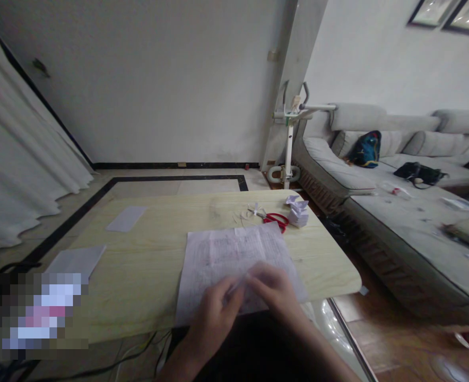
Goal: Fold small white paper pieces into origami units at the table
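Over the near edge of a large creased sheet of paper [234, 249], my left hand [220, 305] and my right hand [272, 286] meet with their fingertips pinched together. Something small and pale seems to sit between them, but blur and the fingers hide what it is. The big sheet lies spread on the table, with faint marks across it. Just past its far right corner are red-handled scissors [276, 218]. Thin pale strips [244, 216] lie around the blades. Folded white paper pieces [298, 212] stand to the right of the scissors.
The pale wooden table [147, 276] also bears a white sheet [127, 218] and a paper stack [75, 261] at left. A pixelated patch covers the lower left. Cables [135, 358] run below. Right of the table stand a white exercise machine [289, 143] and a grey sofa [409, 233].
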`<state>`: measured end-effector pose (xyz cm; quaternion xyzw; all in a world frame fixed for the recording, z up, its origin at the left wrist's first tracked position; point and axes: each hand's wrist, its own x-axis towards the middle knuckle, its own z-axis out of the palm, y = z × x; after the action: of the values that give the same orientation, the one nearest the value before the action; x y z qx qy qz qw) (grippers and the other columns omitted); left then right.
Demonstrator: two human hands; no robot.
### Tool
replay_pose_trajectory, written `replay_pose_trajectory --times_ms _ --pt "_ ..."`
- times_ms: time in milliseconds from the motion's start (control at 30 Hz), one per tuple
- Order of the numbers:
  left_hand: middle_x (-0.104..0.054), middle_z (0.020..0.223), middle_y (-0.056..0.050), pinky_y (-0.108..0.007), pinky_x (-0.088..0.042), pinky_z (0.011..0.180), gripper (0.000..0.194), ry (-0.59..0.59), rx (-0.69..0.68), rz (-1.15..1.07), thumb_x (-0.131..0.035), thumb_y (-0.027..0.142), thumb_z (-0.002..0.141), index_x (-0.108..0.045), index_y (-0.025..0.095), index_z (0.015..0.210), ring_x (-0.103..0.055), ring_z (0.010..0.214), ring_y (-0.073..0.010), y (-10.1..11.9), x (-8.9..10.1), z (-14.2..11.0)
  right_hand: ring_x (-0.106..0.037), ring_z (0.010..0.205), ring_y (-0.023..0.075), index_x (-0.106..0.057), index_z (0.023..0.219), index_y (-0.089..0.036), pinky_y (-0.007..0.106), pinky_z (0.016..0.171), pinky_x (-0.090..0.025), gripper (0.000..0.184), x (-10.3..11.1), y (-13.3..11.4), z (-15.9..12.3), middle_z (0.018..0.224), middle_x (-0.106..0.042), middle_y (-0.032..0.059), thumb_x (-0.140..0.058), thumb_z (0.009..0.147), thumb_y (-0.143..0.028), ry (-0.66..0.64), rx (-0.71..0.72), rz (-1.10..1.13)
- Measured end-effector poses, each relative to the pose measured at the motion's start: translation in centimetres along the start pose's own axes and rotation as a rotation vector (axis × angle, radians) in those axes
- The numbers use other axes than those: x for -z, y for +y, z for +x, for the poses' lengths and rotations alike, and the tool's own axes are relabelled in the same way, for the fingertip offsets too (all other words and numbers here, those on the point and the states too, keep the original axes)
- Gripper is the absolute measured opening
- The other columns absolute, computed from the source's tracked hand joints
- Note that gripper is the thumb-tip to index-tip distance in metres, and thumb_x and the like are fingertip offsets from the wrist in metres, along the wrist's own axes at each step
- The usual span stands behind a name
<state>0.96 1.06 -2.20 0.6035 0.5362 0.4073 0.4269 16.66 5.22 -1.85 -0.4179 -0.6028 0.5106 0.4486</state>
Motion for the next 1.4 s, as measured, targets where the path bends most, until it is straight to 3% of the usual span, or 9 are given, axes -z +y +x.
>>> replay_pose_trajectory --times_ms 233,500,833,967,1100,1267,1400 --pt "-0.068 0.071 0.001 -0.022 -0.047 0.052 0.017 0.04 0.057 0.06 -0.068 0.031 0.078 -0.065 0.019 0.09 -0.063 0.061 -0.0165 -0.35 -0.62 0.3 -0.056 0.057 0.0142 -0.065 0.067 -0.017 0.024 0.053 -0.045 0.028 -0.42 0.3 -0.15 0.06 -0.061 -0.0011 -0.071 0.079 -0.042 0.034 -0.031 0.07" --pt "-0.071 0.073 -0.004 -0.027 -0.052 0.058 0.024 0.0 0.069 0.047 -0.056 0.037 0.088 -0.067 0.017 0.097 -0.066 0.065 -0.0195 -0.14 -0.3 0.23 -0.059 0.053 0.0136 -0.062 0.067 -0.018 0.024 0.051 -0.047 0.027 -0.68 0.0 -0.28 0.057 -0.063 -0.002 -0.07 0.08 -0.04 0.003 -0.062 0.15" --pt "-0.072 0.083 -0.006 -0.029 -0.056 0.07 0.029 -0.058 0.091 -0.142 -0.05 0.04 0.093 -0.065 0.016 0.095 -0.07 0.08 -0.0218 -0.01 0.06 0.1 -0.059 0.058 0.0144 -0.061 0.068 -0.019 0.025 0.053 -0.049 0.028 -0.26 -0.25 -0.17 0.061 -0.06 -0.0022 -0.069 0.08 -0.043 -0.02 -0.05 0.129" --pt "-0.071 0.08 -0.006 -0.031 -0.056 0.068 0.033 -0.033 0.127 -0.125 -0.052 0.042 0.091 -0.066 0.015 0.103 -0.068 0.074 -0.0216 -0.33 0.0 0.02 -0.058 0.06 0.0147 -0.063 0.068 -0.018 0.025 0.055 -0.048 0.031 -0.18 -0.23 -0.08 0.064 -0.06 -0.001 -0.068 0.08 -0.045 -0.038 -0.034 0.077" --pt "-0.068 0.068 -0.002 -0.029 -0.055 0.064 0.032 -0.037 0.145 -0.111 -0.051 0.043 0.091 -0.066 0.016 0.097 -0.066 0.064 -0.0192 -0.15 0.07 -0.11 -0.056 0.059 0.0138 -0.063 0.067 -0.017 0.025 0.056 -0.045 0.028 -0.22 0.0 -0.12 0.062 -0.058 -0.0016 -0.068 0.081 -0.041 -0.018 -0.034 0.065" --pt "-0.07 0.069 -0.003 -0.026 -0.053 0.054 0.03 -0.006 0.187 -0.046 -0.062 0.044 0.082 -0.065 0.016 0.092 -0.066 0.06 -0.0193 0.1 0.06 0.14 -0.055 0.059 0.0137 -0.063 0.065 -0.017 0.024 0.055 -0.043 0.024 -0.36 0.01 -0.25 0.061 -0.059 -0.0013 -0.068 0.081 -0.034 0.0 -0.039 0.088" --pt "-0.07 0.07 -0.004 -0.027 -0.055 0.057 0.03 0.02 0.164 -0.077 -0.055 0.042 0.087 -0.065 0.014 0.095 -0.068 0.063 -0.02 0.31 0.15 0.25 -0.056 0.058 0.0139 -0.061 0.065 -0.017 0.024 0.055 -0.045 0.026 -0.45 -0.29 -0.34 0.059 -0.059 -0.0014 -0.068 0.082 -0.035 0.006 -0.079 0.124"
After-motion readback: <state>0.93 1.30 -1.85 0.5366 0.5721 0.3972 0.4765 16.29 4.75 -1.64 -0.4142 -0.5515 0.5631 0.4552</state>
